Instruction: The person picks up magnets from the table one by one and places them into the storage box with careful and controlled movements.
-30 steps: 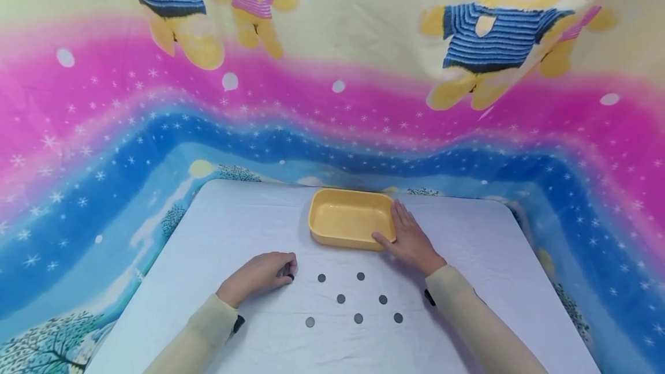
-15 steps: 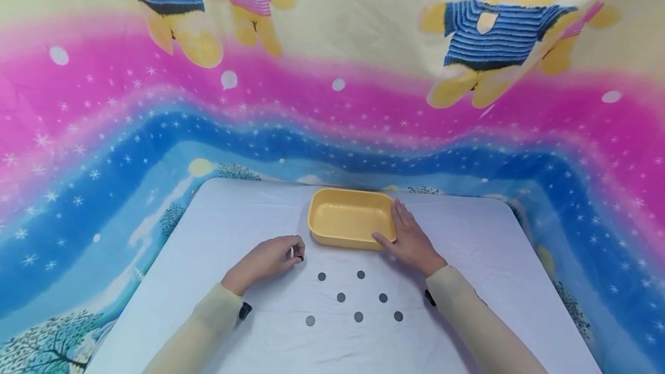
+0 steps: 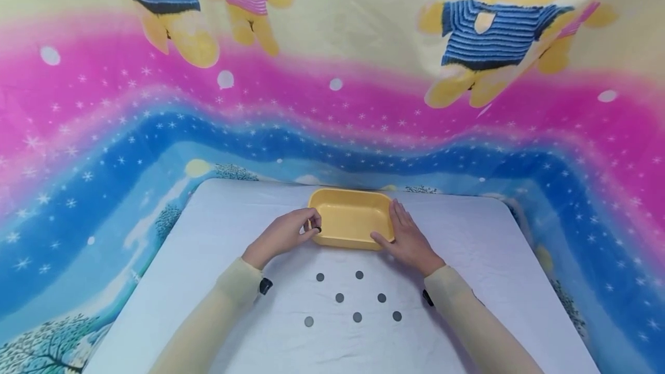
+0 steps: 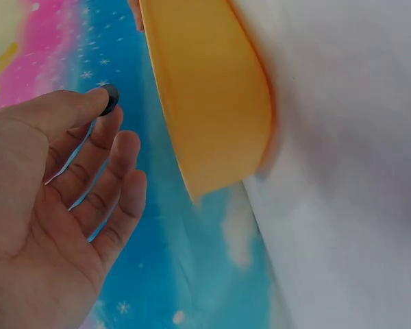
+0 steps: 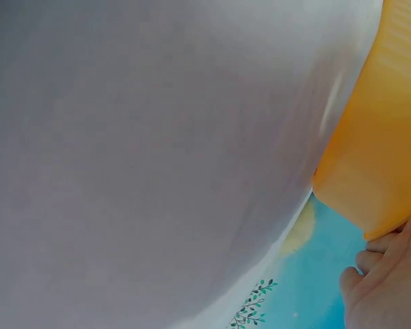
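Note:
Between thumb and index finger, my left hand (image 3: 284, 234) pinches a small dark round disc (image 4: 110, 99). The other fingers of that hand are loosely bent. It is at the left end of a yellow rectangular box (image 3: 345, 242), and in the head view the disc overlaps the box's left rim. My right hand (image 3: 413, 245) lies against the right end of the box, fingers straight along its side and thumb at the front rim. The inside of the box shows bare in the head view. Several grey discs (image 3: 357, 317) lie flat and spread out on the table in front of it.
The box stands near the far edge of a table with a white cloth (image 3: 249, 195). Behind and beside the table hangs a printed curtain (image 3: 332, 126) with bears and snowflakes.
My left hand has moved up and to the right with the disc, from the table left of the loose discs to the box's left rim. The right hand stays at the box.

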A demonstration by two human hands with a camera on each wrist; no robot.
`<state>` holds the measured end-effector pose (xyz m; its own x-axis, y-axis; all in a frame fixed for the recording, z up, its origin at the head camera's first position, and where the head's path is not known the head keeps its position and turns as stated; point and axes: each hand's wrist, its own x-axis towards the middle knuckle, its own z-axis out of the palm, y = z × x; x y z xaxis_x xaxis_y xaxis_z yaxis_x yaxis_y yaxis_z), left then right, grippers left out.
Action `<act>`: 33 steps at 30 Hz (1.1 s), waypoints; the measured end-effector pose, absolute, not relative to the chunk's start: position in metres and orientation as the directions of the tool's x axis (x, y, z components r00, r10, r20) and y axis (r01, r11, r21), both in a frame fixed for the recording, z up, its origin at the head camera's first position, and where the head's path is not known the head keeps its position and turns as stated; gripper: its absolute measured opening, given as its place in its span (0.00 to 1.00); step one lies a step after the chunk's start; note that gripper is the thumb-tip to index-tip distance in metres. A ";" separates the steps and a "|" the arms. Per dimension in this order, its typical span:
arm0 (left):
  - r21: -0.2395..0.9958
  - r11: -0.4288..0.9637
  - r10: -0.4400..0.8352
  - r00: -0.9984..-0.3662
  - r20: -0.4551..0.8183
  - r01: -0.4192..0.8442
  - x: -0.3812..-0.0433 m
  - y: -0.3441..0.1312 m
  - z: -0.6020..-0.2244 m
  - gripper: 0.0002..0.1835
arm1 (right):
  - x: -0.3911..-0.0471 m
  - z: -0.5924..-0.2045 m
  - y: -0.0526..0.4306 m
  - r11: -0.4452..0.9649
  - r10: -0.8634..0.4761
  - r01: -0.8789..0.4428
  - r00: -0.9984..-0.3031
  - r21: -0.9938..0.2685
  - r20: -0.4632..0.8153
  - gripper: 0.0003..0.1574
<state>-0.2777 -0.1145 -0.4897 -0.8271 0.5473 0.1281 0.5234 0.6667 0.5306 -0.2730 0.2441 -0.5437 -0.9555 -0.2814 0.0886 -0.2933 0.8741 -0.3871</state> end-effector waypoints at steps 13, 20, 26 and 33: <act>0.590 0.647 0.537 -0.838 0.097 0.484 -0.318 -0.078 -0.497 0.04 | -0.275 -0.544 0.247 0.879 -0.274 -0.287 -0.957 -0.380 0.091 0.71; 0.574 0.666 0.550 -0.834 0.053 0.476 -0.334 -0.059 -0.505 0.03 | -0.274 -0.547 0.246 0.881 -0.267 -0.278 -0.960 -0.382 0.083 0.72; 0.582 0.665 0.558 -0.829 0.028 0.468 -0.346 -0.048 -0.516 0.03 | -0.273 -0.546 0.245 0.880 -0.269 -0.280 -0.960 -0.384 0.083 0.72; 0.610 0.658 0.559 -0.829 -0.003 0.441 -0.354 -0.038 -0.524 0.03 | -0.272 -0.547 0.245 0.875 -0.275 -0.289 -0.957 -0.388 0.092 0.71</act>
